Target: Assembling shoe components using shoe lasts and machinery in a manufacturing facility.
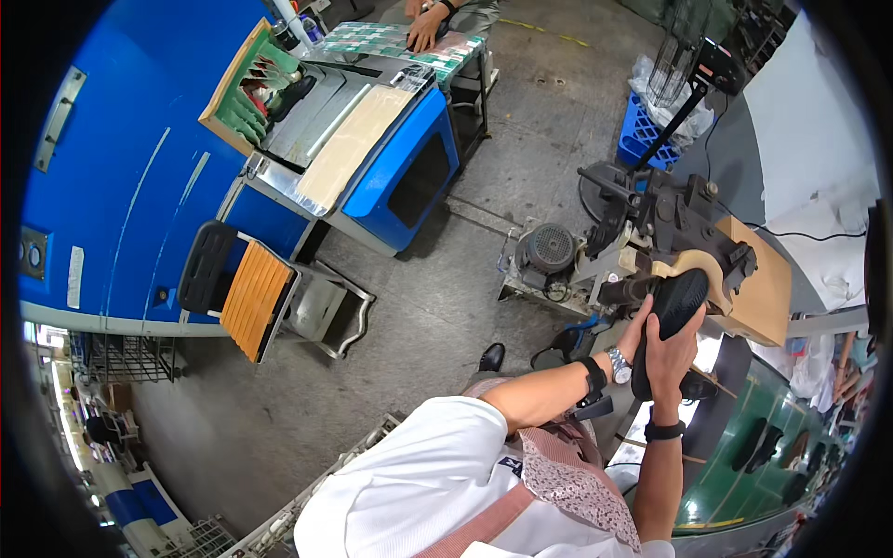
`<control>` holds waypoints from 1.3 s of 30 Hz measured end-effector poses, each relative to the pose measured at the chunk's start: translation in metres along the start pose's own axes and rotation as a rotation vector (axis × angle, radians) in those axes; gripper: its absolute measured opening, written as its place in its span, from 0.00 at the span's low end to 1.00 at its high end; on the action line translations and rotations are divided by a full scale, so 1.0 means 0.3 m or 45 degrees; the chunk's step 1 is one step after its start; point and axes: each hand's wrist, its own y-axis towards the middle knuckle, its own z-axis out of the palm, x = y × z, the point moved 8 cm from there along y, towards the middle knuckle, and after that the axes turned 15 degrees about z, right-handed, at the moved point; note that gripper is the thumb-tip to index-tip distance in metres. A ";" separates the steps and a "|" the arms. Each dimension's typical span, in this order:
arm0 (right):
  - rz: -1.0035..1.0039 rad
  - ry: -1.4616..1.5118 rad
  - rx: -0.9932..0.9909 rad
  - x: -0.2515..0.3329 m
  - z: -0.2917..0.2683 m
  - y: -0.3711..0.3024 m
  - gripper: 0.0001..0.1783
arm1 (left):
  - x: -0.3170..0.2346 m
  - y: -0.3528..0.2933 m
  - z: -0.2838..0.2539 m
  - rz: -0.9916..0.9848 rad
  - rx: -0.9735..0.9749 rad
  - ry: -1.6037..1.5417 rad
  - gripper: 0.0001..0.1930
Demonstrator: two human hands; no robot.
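Both my hands grip a black shoe (pixel 682 299), whose textured sole faces up toward me. My left hand (pixel 636 331) wraps its near left side, with a silver watch (pixel 619 365) on that wrist. Along the right side lies my right hand (pixel 672 361), its thumb on the sole; a black band circles that wrist. The shoe's far end sits against the curved tan arm (pixel 714 270) of a dark metal machine (pixel 684 219). Whether the shoe is clamped there I cannot tell. My fingers underneath are hidden.
A motor (pixel 547 249) stands left of the machine, a cardboard box (pixel 763 288) right. A green conveyor (pixel 726 493) carries several dark shoes. Beyond are a blue basket (pixel 642 135), a wooden-slatted chair (pixel 256 298) and a blue machine (pixel 400 177). Another person's hand (pixel 428 28) works at a far table.
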 end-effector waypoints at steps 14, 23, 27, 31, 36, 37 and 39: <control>0.940 2.151 1.080 -0.113 0.273 -0.084 0.22 | -0.479 -0.522 -0.146 -0.325 0.030 1.513 0.29; 0.376 1.773 0.551 -0.263 -0.022 -0.144 0.49 | -0.486 -0.563 -0.332 -0.345 -0.189 1.805 0.23; 0.484 1.030 -0.216 -0.843 -0.368 -0.326 0.51 | -0.039 -0.313 -0.136 -0.265 0.388 2.001 0.23; 1.038 0.401 -0.703 -1.369 -0.650 -0.671 0.50 | 0.484 -0.146 0.028 -0.362 0.947 2.022 0.21; 1.237 0.193 -0.711 -1.752 -0.591 -0.981 0.44 | 0.937 0.024 0.054 0.151 1.958 2.824 0.17; 1.234 0.171 -0.681 -1.789 -0.522 -1.041 0.41 | 1.004 0.024 0.045 0.282 2.172 2.863 0.18; 1.261 0.183 -0.559 -1.816 -0.447 -1.071 0.34 | 1.082 0.070 0.001 0.178 2.358 2.927 0.25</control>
